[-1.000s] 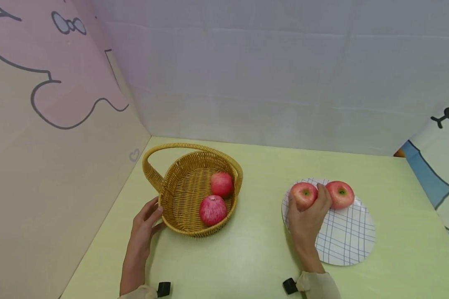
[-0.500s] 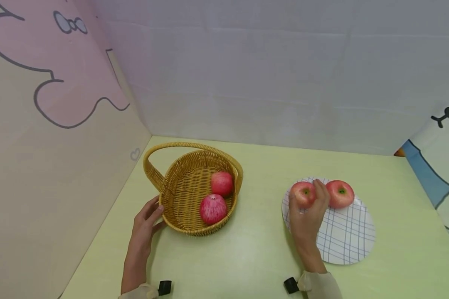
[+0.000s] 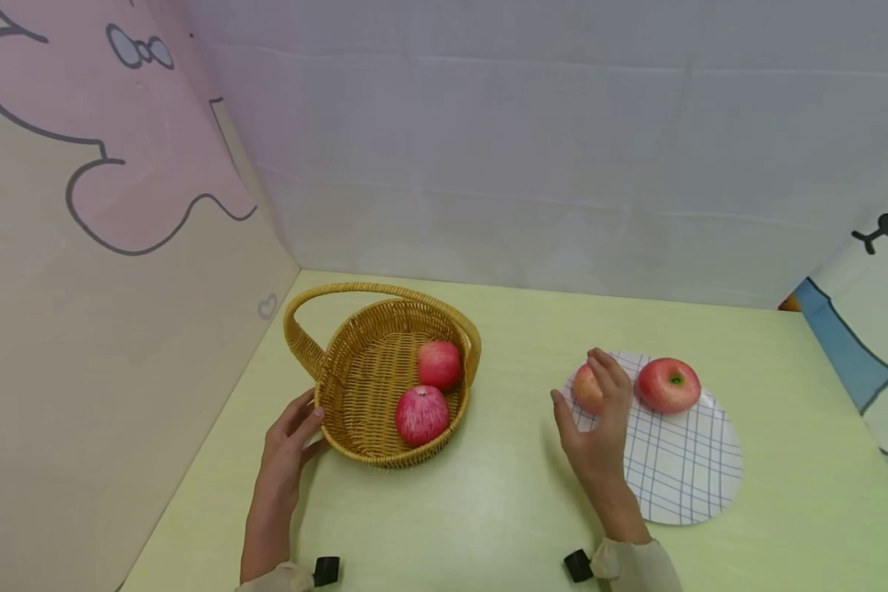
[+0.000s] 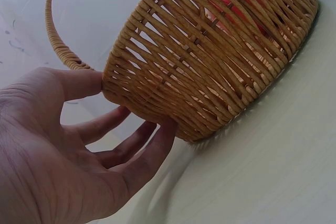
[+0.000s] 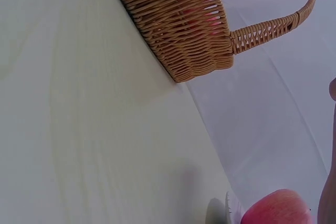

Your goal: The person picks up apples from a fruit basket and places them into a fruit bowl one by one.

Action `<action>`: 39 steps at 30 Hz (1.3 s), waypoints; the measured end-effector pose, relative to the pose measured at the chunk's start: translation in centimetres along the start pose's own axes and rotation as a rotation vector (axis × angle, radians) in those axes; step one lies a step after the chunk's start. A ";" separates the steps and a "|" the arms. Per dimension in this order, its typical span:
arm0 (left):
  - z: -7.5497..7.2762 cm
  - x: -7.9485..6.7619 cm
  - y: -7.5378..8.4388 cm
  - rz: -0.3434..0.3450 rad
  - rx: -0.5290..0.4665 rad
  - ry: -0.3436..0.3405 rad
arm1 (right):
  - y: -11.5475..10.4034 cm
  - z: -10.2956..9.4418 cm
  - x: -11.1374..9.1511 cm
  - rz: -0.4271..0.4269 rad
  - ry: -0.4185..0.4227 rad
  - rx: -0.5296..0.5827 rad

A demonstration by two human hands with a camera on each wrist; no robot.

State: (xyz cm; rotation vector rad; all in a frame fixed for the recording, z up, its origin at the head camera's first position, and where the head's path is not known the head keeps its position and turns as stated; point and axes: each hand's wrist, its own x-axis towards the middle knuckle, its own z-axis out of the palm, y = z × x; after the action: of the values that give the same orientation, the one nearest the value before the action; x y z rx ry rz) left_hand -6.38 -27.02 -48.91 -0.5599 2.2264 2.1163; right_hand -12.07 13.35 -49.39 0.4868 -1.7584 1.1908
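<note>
Apple [image 3: 586, 388], half hidden, lies on the plate [image 3: 684, 473] just beyond the right hand [image 3: 599, 429], whose spread thumb and fingers grip nothing, though I cannot tell whether they touch it. Well leftward, the left hand [image 3: 284, 448] holds the basket [image 3: 366, 390] by its side, thumb at the rim, fingers lower.

A flat, pale yellow bench [image 3: 488, 510] meets a grey-white back wall [image 3: 525, 148] with creases. The cream left wall [image 3: 81, 370] has a big, dark-edged pink cartoon shape [image 3: 129, 205].
</note>
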 end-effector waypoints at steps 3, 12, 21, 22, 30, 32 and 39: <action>0.0 0.0 0.0 0.001 0.002 -0.002 | -0.2 0.1 0.3 -0.074 -0.043 -0.018; 0.0 0.1 0.0 0.005 0.009 -0.008 | -1.0 0.2 1.8 -0.253 -0.199 -0.126; -0.1 0.0 -0.1 -0.001 0.014 -0.012 | -1.6 1.3 3.0 -0.450 -0.275 -0.188; -0.1 0.0 -0.1 0.001 0.015 -0.013 | -1.7 1.5 3.1 -0.462 -0.282 -0.187; -0.1 0.2 -0.1 0.007 0.012 -0.013 | -1.8 2.6 2.9 -0.525 -0.339 -0.204; -0.1 0.3 -0.1 0.006 0.012 -0.012 | -1.8 2.9 2.7 -0.540 -0.359 -0.205; -0.1 0.2 -0.2 0.009 0.010 -0.017 | -2.1 3.9 2.1 -0.567 -0.436 -0.185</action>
State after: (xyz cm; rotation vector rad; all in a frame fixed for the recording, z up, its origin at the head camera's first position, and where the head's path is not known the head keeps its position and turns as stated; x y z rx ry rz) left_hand -6.54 -27.18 -49.13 -0.5299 2.2338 2.1049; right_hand -13.39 9.38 -46.95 1.1080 -1.8816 0.5399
